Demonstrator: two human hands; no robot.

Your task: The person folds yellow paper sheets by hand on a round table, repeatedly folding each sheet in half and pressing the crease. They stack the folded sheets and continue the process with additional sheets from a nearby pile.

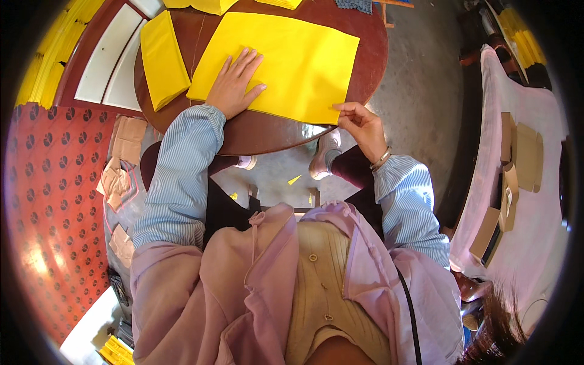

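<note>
One large yellow sheet lies flat on the round reddish-brown counter, its near edge close to the counter's rim; whether it is a single layer cannot be told. Two hands are on it. The left hand rests palm down near its left side, fingers pointing away from the body and thumb spread rightward; its grip is released, merely pressing. The right hand bends inward at the near right corner, where its grip pinches the sheet between thumb and forefinger. Both arms reach forward in two blue-and-white striped sleeves, slightly bent outward at the elbows. One bangle circles the right wrist.

Left of the sheet lies one folded yellow bundle; two more yellow pieces show at the far side. Below, two shoes stand on the grey floor.
</note>
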